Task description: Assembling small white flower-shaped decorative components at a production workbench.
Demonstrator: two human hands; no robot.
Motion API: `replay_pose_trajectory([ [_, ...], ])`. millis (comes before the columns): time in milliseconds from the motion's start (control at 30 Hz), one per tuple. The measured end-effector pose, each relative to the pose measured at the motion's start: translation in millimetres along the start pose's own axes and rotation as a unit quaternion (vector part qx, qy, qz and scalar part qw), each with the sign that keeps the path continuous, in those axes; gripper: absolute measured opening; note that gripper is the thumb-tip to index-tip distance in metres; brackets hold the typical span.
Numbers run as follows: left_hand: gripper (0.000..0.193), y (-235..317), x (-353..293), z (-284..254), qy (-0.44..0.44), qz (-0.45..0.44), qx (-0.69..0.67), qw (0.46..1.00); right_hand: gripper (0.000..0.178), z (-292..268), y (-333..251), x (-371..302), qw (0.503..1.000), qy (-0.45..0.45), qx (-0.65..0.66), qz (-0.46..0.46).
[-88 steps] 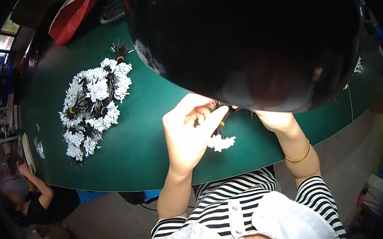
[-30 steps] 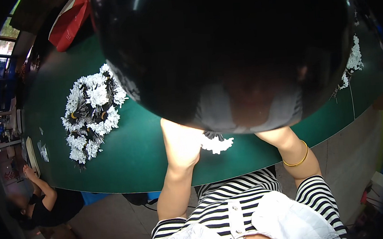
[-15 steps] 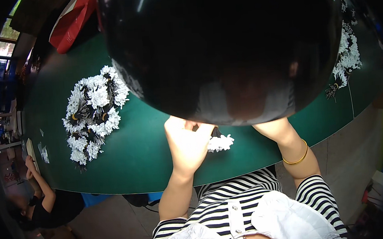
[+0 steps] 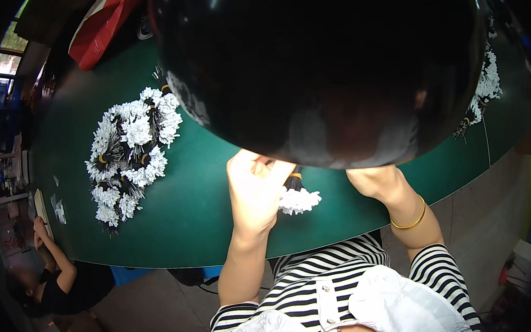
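My left hand is closed, its fingers curled at the top of a small wire bundle. This bundle has black wires, a yellow band and a fan of white connector ends that points toward me. A large glossy black rounded thing fills the upper middle of the view and hides the fingertips and the upper end of the bundle. My right hand, with a gold bangle on its wrist, reaches under the lower edge of that black shape. Its fingers are hidden, so what they hold cannot be seen.
Several banded bundles of black wires with white ends lie in a heap on the green table at left. More bundles lie at far right. A red bag stands at back left. Another person sits at the left edge.
The bundle beside my left hand has shifted slightly left and its yellow band now shows. My right hand has moved a little left. The black shape sits slightly further right in view.
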State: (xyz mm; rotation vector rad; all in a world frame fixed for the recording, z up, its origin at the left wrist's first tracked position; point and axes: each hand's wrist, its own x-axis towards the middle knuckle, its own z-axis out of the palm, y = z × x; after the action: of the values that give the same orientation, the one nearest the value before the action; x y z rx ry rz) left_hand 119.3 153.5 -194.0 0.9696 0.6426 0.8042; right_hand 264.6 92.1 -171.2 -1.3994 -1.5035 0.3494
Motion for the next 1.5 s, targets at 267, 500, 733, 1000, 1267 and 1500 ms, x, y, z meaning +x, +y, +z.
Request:
replay_pose_trajectory([
  [267, 0.007, 2.5, -0.3, 1.3, 0.042, 0.034, 0.049, 0.997, 0.010, 2.6, 1.1, 7.4, 0.992, 0.024, -0.090, -0.082],
  [500, 0.006, 2.6, 0.7, 1.2, 0.046, 0.040, 0.048, 0.997, 0.010, 2.3, 3.2, 5.2, 0.997, -0.002, -0.065, -0.041],
  [733, 0.004, 5.9, -1.0, 2.5, 0.039, 0.024, 0.019, 0.999, 0.009, -4.1, 0.3, 8.0, 0.998, -0.012, -0.030, -0.049],
  [1000, 0.005, 2.7, -0.9, -9.5, 0.002, -0.008, -0.020, 1.000, 0.008, -3.6, -0.5, 7.7, 0.996, 0.002, -0.066, -0.055],
  [1267, 0.006, -4.3, -0.5, -15.5, -0.019, -0.006, -0.044, 0.999, 0.007, 1.1, 16.5, 3.0, 0.999, -0.035, 0.039, -0.015],
  [1500, 0.008, -4.1, -2.1, -14.6, -0.009, 0.042, 0.032, 0.999, 0.007, -4.9, 1.6, 7.6, 0.997, -0.012, -0.057, -0.052],
])
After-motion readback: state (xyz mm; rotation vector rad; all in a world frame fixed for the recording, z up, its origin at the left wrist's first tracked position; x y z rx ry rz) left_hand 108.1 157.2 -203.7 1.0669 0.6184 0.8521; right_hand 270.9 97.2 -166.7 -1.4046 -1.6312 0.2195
